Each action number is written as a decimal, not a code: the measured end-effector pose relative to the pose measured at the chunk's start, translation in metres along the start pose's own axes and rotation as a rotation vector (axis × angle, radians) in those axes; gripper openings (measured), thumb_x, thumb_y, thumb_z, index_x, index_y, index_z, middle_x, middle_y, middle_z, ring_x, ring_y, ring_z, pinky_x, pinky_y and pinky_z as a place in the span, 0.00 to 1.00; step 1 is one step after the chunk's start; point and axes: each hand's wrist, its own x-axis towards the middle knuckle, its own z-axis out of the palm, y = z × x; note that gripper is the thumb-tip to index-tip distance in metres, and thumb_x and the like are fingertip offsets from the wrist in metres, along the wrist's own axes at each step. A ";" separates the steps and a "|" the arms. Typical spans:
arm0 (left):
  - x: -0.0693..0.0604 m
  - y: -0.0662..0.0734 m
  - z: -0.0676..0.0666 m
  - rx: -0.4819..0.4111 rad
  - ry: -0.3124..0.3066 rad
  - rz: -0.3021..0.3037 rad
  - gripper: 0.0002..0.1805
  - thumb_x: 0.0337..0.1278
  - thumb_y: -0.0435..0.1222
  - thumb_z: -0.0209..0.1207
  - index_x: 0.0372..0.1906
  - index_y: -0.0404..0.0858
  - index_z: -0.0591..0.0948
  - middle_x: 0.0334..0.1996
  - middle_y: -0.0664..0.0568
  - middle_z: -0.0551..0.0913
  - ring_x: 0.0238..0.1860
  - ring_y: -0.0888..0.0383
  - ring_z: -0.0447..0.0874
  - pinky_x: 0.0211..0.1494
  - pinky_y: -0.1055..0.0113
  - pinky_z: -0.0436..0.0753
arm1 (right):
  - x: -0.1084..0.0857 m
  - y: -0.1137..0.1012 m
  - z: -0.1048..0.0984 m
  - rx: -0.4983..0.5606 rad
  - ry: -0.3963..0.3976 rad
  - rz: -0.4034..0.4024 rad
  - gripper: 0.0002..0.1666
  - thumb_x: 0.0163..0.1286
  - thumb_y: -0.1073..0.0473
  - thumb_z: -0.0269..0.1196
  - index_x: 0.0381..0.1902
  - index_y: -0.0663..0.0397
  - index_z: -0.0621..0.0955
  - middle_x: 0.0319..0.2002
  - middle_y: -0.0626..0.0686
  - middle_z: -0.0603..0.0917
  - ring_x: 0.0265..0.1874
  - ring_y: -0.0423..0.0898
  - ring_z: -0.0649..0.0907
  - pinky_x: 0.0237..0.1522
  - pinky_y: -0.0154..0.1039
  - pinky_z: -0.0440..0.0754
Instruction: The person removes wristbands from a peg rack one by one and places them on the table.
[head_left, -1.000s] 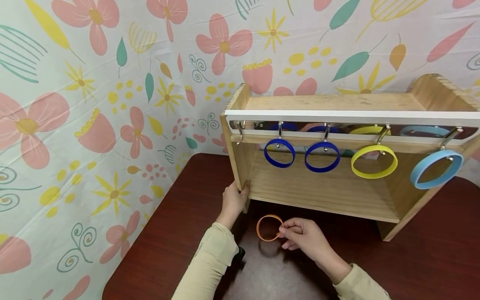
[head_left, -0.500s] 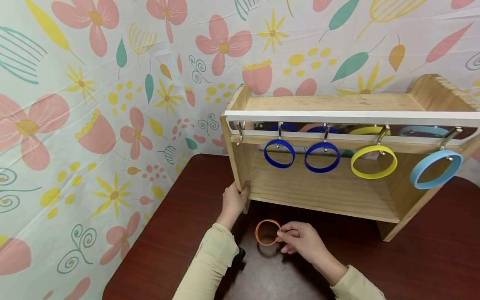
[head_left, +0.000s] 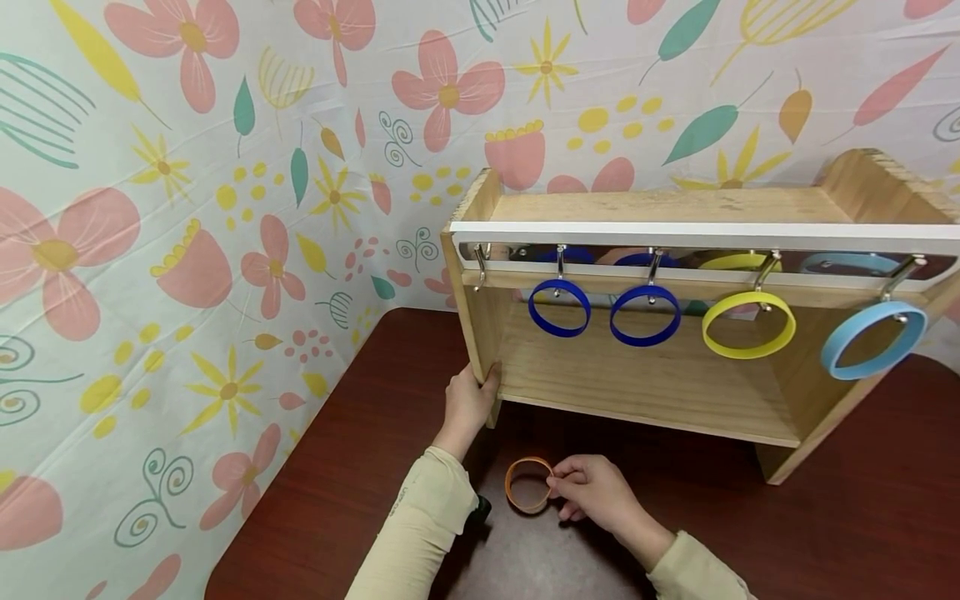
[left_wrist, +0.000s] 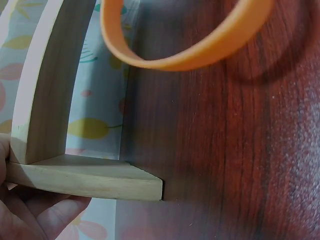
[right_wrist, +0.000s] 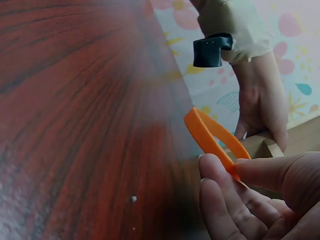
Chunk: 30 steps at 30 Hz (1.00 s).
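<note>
An orange wristband (head_left: pixel 514 502) is pinched between the thumb and fingers of my right hand (head_left: pixel 594 493), just above the table in front of the wooden rack (head_left: pixel 637 367). In the right wrist view the same orange wristband (right_wrist: pixel 200 132) sticks out past my fingertips (right_wrist: pixel 214 167). My left hand (head_left: pixel 467 406) grips the rack's left side panel near its lower shelf; in the left wrist view its fingers (left_wrist: pixel 62 214) curl round the wooden edge. Along the rack's front rail hang two dark blue wristbands (head_left: pixel 613 325), a yellow wristband (head_left: pixel 787 332) and a light blue wristband (head_left: pixel 832 350), each on a metal hook.
At the rail's left end a metal hook (head_left: pixel 480 271) carries no band. The dark red table (head_left: pixel 337 467) stretches around the rack, with a flower-patterned cloth (head_left: pixel 225 350) behind and to the left. A black wrist camera (right_wrist: pixel 207 52) sits on the left sleeve.
My right hand has moved toward me and slightly left, lowering the orange wristband in the head view. My left hand and the rack have stayed put.
</note>
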 end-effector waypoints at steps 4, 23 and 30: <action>0.001 0.000 0.000 0.001 -0.010 -0.009 0.14 0.70 0.45 0.56 0.43 0.38 0.82 0.17 0.52 0.79 0.16 0.61 0.76 0.19 0.68 0.76 | 0.002 0.003 0.003 -0.027 0.015 0.010 0.11 0.66 0.65 0.65 0.40 0.72 0.80 0.27 0.60 0.86 0.18 0.53 0.84 0.21 0.45 0.82; 0.000 0.000 -0.001 -0.009 -0.019 -0.010 0.14 0.70 0.45 0.56 0.42 0.38 0.82 0.16 0.53 0.77 0.15 0.61 0.74 0.18 0.68 0.74 | 0.005 0.003 0.004 -0.167 0.046 0.034 0.11 0.65 0.63 0.67 0.41 0.67 0.82 0.24 0.53 0.85 0.15 0.49 0.82 0.20 0.41 0.81; -0.001 0.000 -0.001 -0.008 -0.009 -0.006 0.14 0.69 0.45 0.56 0.42 0.38 0.82 0.18 0.52 0.79 0.16 0.61 0.76 0.19 0.68 0.76 | 0.003 -0.001 -0.003 -0.179 0.095 0.015 0.10 0.66 0.61 0.66 0.42 0.64 0.83 0.26 0.52 0.86 0.16 0.49 0.82 0.20 0.39 0.81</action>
